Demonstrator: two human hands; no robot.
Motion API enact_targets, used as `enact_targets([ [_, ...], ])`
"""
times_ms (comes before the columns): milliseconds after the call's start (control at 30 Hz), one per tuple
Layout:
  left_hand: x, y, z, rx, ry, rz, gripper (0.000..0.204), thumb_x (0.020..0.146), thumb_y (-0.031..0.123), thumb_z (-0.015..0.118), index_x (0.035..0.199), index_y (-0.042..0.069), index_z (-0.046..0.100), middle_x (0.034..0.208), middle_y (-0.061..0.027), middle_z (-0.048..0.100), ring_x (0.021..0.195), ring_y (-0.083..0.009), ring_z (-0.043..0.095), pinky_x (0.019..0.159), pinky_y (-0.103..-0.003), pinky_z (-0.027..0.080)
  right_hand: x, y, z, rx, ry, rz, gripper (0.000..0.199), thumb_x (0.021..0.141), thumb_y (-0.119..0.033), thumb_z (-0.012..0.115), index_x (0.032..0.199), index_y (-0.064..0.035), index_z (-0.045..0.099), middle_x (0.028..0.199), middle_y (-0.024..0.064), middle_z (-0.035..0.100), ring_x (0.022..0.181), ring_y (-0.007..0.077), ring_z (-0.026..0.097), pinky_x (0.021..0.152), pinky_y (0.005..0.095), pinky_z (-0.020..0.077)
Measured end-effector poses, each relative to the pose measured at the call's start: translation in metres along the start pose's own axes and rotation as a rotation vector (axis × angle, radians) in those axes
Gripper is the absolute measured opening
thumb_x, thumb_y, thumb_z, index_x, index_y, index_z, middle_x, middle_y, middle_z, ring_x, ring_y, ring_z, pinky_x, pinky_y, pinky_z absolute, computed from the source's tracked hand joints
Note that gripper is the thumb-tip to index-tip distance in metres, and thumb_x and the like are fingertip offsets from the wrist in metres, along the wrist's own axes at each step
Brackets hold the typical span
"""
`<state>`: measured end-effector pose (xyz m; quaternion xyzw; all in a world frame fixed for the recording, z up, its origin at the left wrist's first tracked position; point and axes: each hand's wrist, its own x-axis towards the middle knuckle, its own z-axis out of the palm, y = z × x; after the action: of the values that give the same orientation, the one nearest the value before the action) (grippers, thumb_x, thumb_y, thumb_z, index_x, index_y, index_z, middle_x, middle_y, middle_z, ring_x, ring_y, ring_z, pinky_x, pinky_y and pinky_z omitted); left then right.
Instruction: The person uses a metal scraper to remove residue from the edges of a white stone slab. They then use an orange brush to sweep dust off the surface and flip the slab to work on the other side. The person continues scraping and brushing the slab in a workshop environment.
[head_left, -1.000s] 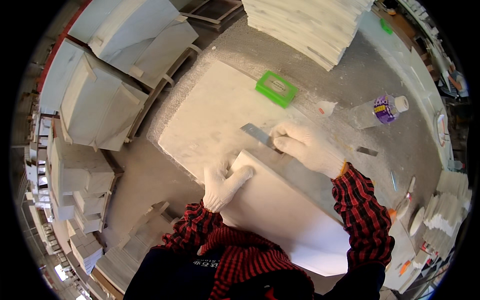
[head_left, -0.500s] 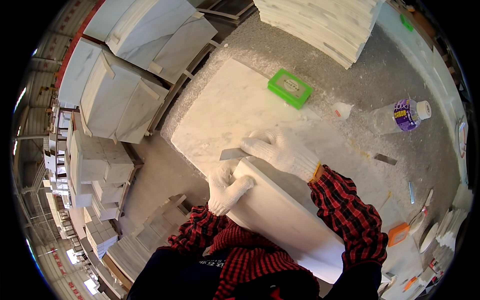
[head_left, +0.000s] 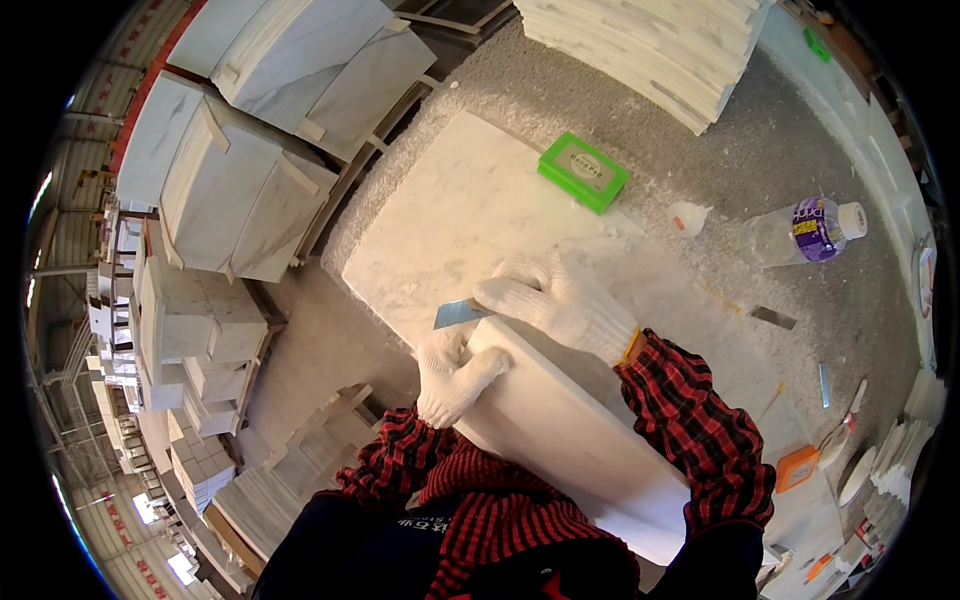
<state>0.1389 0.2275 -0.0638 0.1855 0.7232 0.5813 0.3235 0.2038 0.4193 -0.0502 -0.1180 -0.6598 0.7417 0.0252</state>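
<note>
Nearest, a white slab [head_left: 580,430] lies tilted at four o'clock from the left hand [head_left: 452,382], whose thumb and fingers hold its edge. The right hand [head_left: 565,305] pinches a metal blade [head_left: 456,314] beside the slab's corner; farther, at this hand's twelve o'clock, lies a green block [head_left: 583,172].

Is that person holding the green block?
No, the green block lies apart; the right hand holds a metal blade and the left hand grips a white slab.
</note>
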Motion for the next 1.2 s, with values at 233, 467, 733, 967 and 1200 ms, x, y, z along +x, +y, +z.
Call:
enact_targets([
  [233, -0.002, -0.008, -0.006, 0.014, -0.022, -0.067, 0.034, 0.076, 0.01, 0.074, 0.108, -0.002, 0.07, 0.079, -0.0021, 0.068, 0.07, -0.0077, 0.06, 0.064, -0.026, 0.051, -0.003, 0.001, -0.006, 0.012, -0.048, 0.006, 0.03, 0.094, -0.029, 0.071, 0.094, 0.0008, 0.073, 0.082, 0.0088, 0.071, 0.078, 0.0102, 0.061, 0.071, 0.0287, 0.0493],
  [467, -0.002, -0.006, -0.007, -0.069, -0.075, -0.082, 0.036, 0.079, 0.004, 0.074, 0.114, -0.002, 0.066, 0.085, -0.0013, 0.068, 0.071, -0.0078, 0.06, 0.064, -0.026, 0.051, -0.005, -0.002, -0.009, -0.034, -0.06, 0.029, 0.029, 0.094, -0.029, 0.071, 0.093, 0.0006, 0.073, 0.082, 0.0057, 0.07, 0.077, 0.0094, 0.06, 0.07, 0.0286, 0.0488],
  [733, -0.002, -0.001, -0.001, -0.068, -0.026, -0.002, 0.022, 0.08, 0.005, 0.074, 0.099, 0.0, 0.064, 0.084, -0.0043, 0.068, 0.07, -0.0088, 0.061, 0.063, -0.026, 0.05, -0.023, 0.007, -0.029, -0.039, -0.205, 0.141, 0.03, 0.096, -0.029, 0.069, 0.083, -0.0012, 0.069, 0.073, -0.0004, 0.063, 0.07, 0.0067, 0.054, 0.063, 0.0257, 0.0436],
  [967, -0.003, -0.005, -0.003, -0.059, -0.031, 0.013, 0.024, 0.08, 0.009, 0.075, 0.1, -0.001, 0.065, 0.081, -0.0039, 0.068, 0.072, -0.0085, 0.059, 0.067, -0.026, 0.05, -0.02, 0.009, -0.03, 0.056, -0.018, 0.076, 0.031, 0.096, -0.03, 0.068, 0.084, -0.0016, 0.07, 0.075, -0.0026, 0.062, 0.071, 0.0058, 0.052, 0.065, 0.0275, 0.0429],
  [1200, -0.003, -0.002, -0.003, 0.08, 0.017, -0.039, 0.027, 0.079, 0.015, 0.077, 0.098, -0.003, 0.07, 0.084, -0.004, 0.07, 0.075, -0.0092, 0.06, 0.069, -0.027, 0.05, -0.017, 0.008, -0.016, -0.034, -0.081, 0.093, 0.029, 0.099, -0.03, 0.065, 0.093, -0.0025, 0.074, 0.083, -0.0004, 0.067, 0.08, 0.0053, 0.056, 0.072, 0.0244, 0.0446],
])
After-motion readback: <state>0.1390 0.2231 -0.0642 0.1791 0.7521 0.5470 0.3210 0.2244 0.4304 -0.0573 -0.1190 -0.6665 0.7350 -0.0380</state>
